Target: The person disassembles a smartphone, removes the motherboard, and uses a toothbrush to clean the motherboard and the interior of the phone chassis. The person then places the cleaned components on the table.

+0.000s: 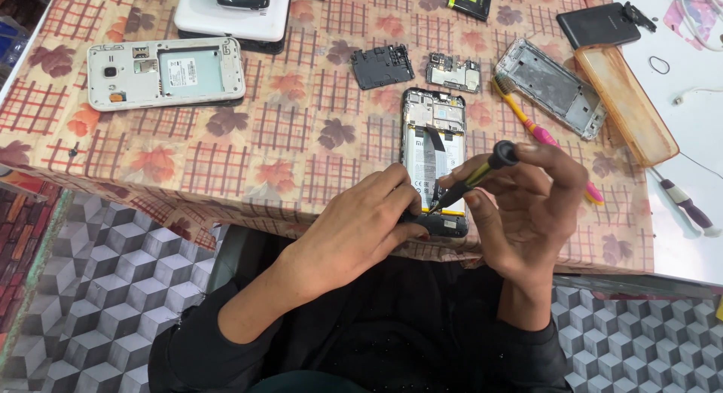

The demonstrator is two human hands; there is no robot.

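Surface: workbench under a leaf-and-check patterned cloth [286, 129]; grey cube-pattern floor below; a white board at the right edge
Opened phone: black phone [434, 156], back cover off, battery and boards bared; lies near the bench's front edge, lengthwise away from the person
Left hand: left hand [361, 227] curled over the phone's lower left corner; fingertips pressed on its bottom edge, pinning it down; nothing else in it
Right hand: right hand [527, 205] closed round a black-and-yellow screwdriver [474, 175]; thumb and forefinger pinch the shaft, cap end up by the fingers; tip slants down onto the phone's lower part, just beside the left fingertips
Step in hand: by the look of it, working a screw or a connector at the bottom board; the exact spot is hidden by the fingers
Next move calls for: a steady hold on the phone; light, straight pressure on the tip so it does not skid onto the battery
Around: white phone body [166, 73] far left; small black shield [382, 65] and circuit board [453, 74] beyond the phone; silver frame [551, 88], pink-and-yellow toothbrush [536, 129], amber case [626, 103] to the right
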